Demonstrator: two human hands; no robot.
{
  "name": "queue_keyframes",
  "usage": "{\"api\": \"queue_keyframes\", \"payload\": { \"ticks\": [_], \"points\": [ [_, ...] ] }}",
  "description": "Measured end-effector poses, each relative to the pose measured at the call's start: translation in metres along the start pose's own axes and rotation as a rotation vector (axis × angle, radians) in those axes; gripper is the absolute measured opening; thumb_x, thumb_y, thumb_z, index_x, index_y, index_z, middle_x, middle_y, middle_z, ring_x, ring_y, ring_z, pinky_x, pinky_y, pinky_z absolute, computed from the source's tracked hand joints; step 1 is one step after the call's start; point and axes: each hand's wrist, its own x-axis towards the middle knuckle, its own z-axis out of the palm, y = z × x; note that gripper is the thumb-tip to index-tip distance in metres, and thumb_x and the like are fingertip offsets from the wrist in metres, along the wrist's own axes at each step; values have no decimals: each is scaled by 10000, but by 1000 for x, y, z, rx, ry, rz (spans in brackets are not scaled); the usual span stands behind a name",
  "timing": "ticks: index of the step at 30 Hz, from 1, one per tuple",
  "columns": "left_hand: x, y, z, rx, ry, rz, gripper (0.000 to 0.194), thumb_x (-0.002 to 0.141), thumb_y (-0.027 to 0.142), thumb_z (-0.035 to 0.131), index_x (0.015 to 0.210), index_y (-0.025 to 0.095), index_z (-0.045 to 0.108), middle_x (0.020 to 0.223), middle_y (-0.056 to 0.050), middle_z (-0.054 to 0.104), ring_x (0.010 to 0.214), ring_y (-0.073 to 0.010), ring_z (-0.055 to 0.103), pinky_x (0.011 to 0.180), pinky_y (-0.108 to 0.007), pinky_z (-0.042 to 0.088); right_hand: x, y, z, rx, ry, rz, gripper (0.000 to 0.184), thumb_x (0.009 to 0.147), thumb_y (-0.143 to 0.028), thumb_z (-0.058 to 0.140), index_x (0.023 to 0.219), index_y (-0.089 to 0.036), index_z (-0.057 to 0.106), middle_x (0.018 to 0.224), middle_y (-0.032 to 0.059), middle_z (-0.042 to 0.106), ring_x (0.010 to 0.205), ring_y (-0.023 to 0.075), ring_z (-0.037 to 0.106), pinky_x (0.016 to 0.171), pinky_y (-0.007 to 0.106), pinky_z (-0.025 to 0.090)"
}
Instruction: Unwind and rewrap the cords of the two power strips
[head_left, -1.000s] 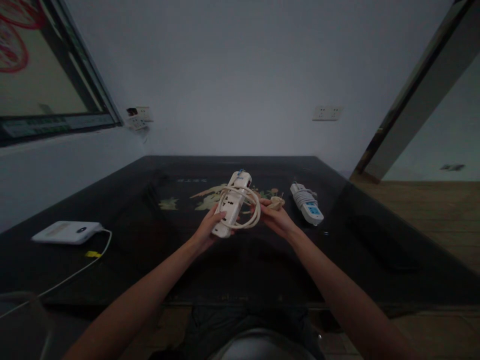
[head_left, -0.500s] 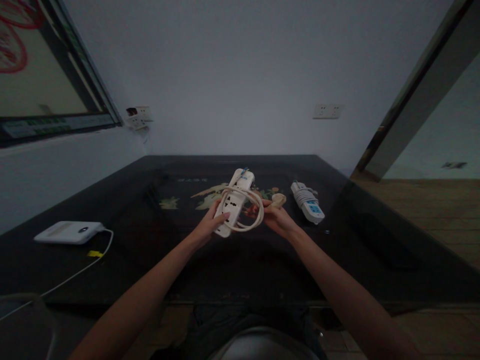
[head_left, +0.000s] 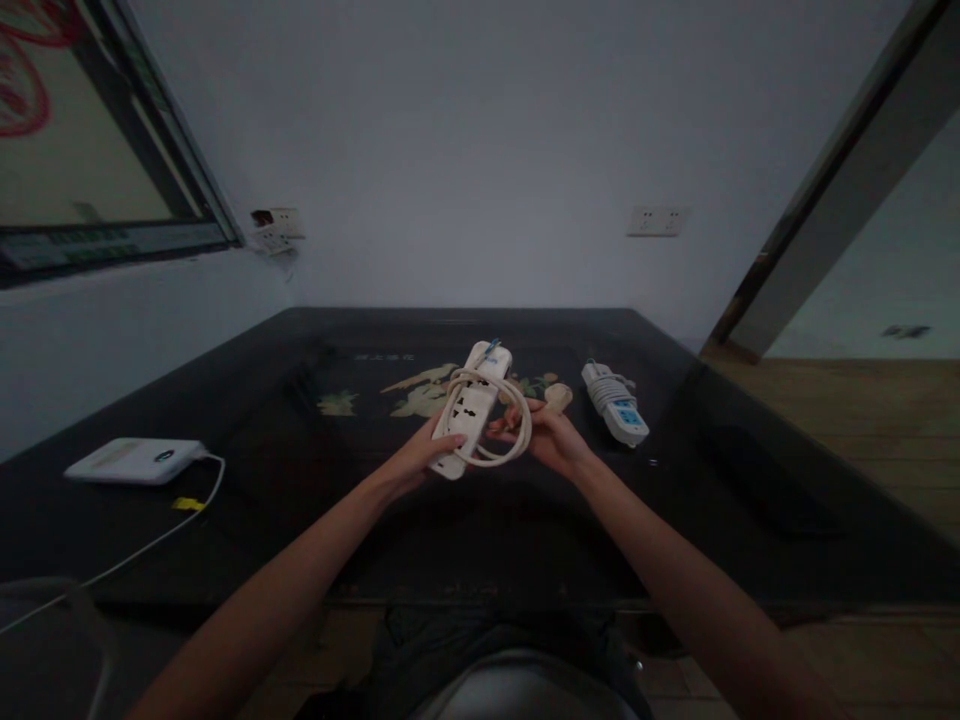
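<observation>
Our left hand (head_left: 418, 452) gripped the strip (head_left: 466, 402). Our right hand (head_left: 556, 442) held the plug (head_left: 557, 397). Our white cord (head_left: 526, 432) made loose loops; the other strip (head_left: 630, 422) had its grey cord (head_left: 611, 391) wrapped snug.

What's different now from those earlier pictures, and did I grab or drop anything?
The power strip in your left hand moved slightly right, and its looped cord shifted right too. The plug at your right hand turned, so its pins no longer show. Nothing was newly grabbed or let go. The wrapped strip and white device stayed put.
</observation>
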Motion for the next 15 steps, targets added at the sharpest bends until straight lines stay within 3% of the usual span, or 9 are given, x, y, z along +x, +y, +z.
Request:
{"api": "queue_keyframes", "payload": {
  "ticks": [4,11,15],
  "points": [
    [-1,1,-2,-11,-3,5,661,662,291,775,1234,154,474,850,-77,689,636,-198,663,545,-282,540,0,1,-3,-84,3,7,97,676,-188,581,745,-175,649,740,28,645,809,196,628,836,398,526],
    [0,0,-10,-28,4,40,576,701,334,744,1183,135,500,894,-121,716,621,-208,682,529,-280,548,3,-1,-15,-573,237,-19,189,780,-342,487,861,-202,586,869,31,651,804,164,608,691,296,524],
    [-1,-1,-10,-38,-34,38,600,685,343,755,1182,134,492,878,-119,716,614,-210,681,524,-283,550,3,-3,-26,-783,243,7,158,792,-324,515,809,-183,584,756,17,634,621,132,563,532,241,477]
  ]
}}
